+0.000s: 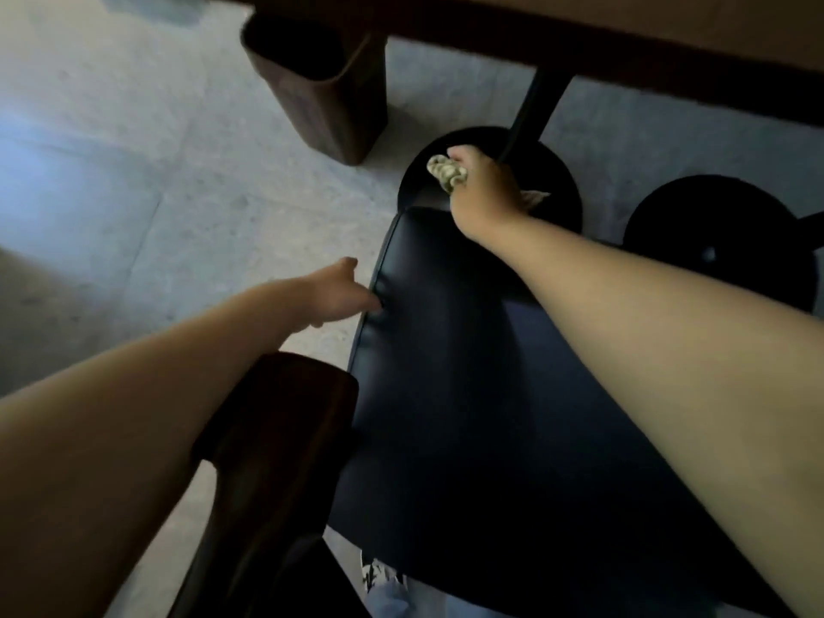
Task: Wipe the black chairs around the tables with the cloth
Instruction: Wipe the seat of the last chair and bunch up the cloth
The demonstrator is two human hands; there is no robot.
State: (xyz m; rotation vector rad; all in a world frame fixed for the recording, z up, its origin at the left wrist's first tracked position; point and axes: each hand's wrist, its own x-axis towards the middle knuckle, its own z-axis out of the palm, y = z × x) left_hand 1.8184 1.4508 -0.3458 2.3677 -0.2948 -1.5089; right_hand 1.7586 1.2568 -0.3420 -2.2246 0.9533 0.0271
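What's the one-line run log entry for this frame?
phase: wiping seat | right hand: grips cloth at far edge of chair seat | left hand: fingers on seat's left edge | table: beyond chair

One black padded chair seat (468, 394), one cloth (447, 173), two bare hands, two round black table bases (490, 189) (713, 243), one brown bin (321, 91), one wooden armrest (276, 439).

cloth (447, 172): mostly covered by the right hand (484, 191); full shape not readable
left hand (341, 289): fingertips hidden at the chair seat (468, 394) edge
worktop (579, 24): cut off by top edge
second round base (713, 243): cropped at right edge
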